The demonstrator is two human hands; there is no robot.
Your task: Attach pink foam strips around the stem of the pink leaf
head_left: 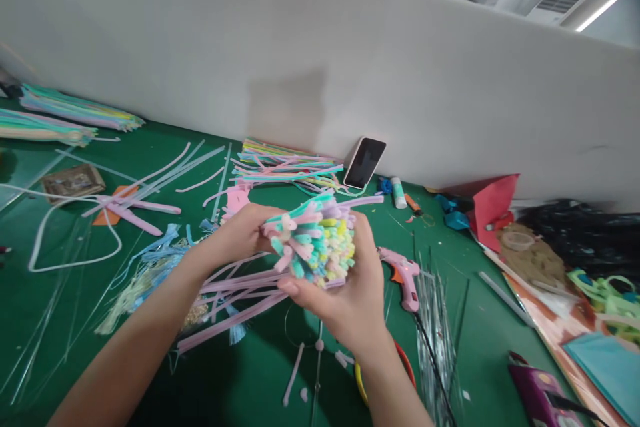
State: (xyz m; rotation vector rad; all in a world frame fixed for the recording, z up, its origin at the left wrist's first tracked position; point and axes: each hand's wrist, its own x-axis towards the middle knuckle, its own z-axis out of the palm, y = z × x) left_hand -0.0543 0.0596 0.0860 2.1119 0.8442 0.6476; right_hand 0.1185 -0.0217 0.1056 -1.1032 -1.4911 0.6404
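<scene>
Head view: left hand [240, 235] and right hand [347, 297] hold a thick bundle of pastel fuzzy pipe cleaners [316, 243] above the green counter [75, 320], fingers wrapped round it, seemingly to bunch the stems together, cut ends facing the camera

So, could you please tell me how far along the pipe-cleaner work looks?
Already gathered: a thick bundle of pastel pipe cleaners, tips folded over. In hand: the left hand and right hand both grip that bundle. Seemingly left: loose pipe cleaners by the wall and the pink glue gun lying untouched on the green table.
</scene>
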